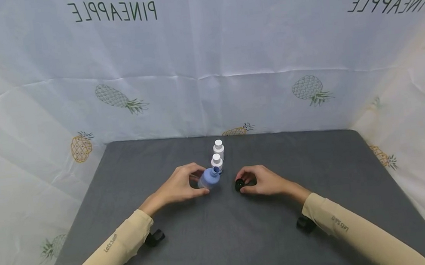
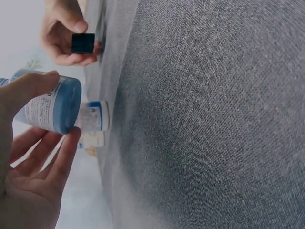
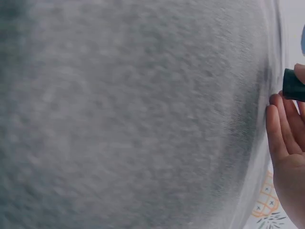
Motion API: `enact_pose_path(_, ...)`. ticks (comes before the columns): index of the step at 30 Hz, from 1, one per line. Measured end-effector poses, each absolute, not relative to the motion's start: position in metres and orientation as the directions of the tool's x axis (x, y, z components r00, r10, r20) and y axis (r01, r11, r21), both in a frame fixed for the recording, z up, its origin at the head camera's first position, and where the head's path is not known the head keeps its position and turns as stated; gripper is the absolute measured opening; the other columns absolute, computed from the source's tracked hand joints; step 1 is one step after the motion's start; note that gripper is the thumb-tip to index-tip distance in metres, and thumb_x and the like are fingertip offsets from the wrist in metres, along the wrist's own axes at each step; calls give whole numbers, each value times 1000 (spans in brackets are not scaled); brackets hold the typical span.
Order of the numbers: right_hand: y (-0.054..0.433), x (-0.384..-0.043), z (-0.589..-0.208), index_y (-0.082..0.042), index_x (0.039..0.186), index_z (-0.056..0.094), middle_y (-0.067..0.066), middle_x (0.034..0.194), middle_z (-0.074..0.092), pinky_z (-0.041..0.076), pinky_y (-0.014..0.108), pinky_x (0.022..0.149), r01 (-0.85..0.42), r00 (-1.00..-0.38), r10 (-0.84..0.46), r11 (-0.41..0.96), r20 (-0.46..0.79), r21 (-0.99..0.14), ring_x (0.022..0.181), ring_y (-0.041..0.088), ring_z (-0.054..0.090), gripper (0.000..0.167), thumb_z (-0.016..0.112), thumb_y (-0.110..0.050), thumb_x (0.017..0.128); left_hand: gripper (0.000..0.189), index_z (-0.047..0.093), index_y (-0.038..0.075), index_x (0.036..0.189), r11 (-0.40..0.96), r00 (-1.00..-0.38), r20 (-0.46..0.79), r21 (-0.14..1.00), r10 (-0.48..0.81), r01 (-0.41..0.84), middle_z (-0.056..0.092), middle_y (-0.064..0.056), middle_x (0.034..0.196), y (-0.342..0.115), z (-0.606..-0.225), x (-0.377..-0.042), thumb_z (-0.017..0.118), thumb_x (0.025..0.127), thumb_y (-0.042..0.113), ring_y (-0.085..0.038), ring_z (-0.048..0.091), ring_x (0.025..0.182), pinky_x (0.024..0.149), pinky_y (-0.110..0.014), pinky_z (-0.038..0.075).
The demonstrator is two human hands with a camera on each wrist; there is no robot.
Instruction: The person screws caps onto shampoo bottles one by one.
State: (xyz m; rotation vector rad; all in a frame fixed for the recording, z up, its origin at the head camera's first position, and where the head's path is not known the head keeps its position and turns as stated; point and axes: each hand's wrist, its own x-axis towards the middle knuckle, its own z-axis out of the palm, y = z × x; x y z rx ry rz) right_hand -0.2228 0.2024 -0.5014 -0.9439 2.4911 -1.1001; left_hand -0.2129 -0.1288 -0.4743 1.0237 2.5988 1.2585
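Observation:
My left hand (image 1: 183,183) grips a blue bottle (image 1: 208,179) by its sides, thumb on one side and fingers on the other. The bottle is uncapped and tilted, its open mouth toward the right; a printed label shows on it in the left wrist view. My right hand (image 1: 265,180) pinches a small black cap (image 1: 239,184) between thumb and fingers, just right of the bottle. In the right wrist view the dark cap (image 3: 293,86) appears at the right edge, with the other fingers (image 3: 281,129) extended below it.
Two white capped bottles stand one behind the other past the blue bottle, the nearer one (image 1: 217,161) close to it and the farther one (image 1: 219,148) behind. A dark grey cloth covers the table (image 1: 224,243). A white pineapple-print curtain (image 1: 201,103) hangs behind it.

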Motion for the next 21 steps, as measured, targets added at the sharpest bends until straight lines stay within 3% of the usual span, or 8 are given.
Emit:
enact_pose_path(5,203,-226,-496,-9,125,73,9,119,78,66,30,92,-424,-766,-641,465,34,-777,102,12,76,31,82,-12,96,51,73,0,126,443,-775,196,725,601,527,75,-14,119,-129,-475,-213,94,82,13,-29,77,110,95,-35,68)
enact_pose_path(13,199,-227,-484,-6,124,76,12,117,79,66,35,90,-434,-806,-566,365,174,-823,96,10,74,35,86,-5,91,50,74,1,125,445,-778,198,725,596,526,75,-13,118,-127,-478,-214,94,81,13,-26,77,107,94,-33,68)
enact_pose_path(21,186,-223,-473,-8,125,78,10,116,79,67,40,90,-468,-801,-553,336,231,-817,97,13,75,36,89,-11,90,50,74,2,125,472,-787,183,713,589,518,76,-11,118,-125,-477,-215,94,82,17,-21,76,105,93,-33,68)
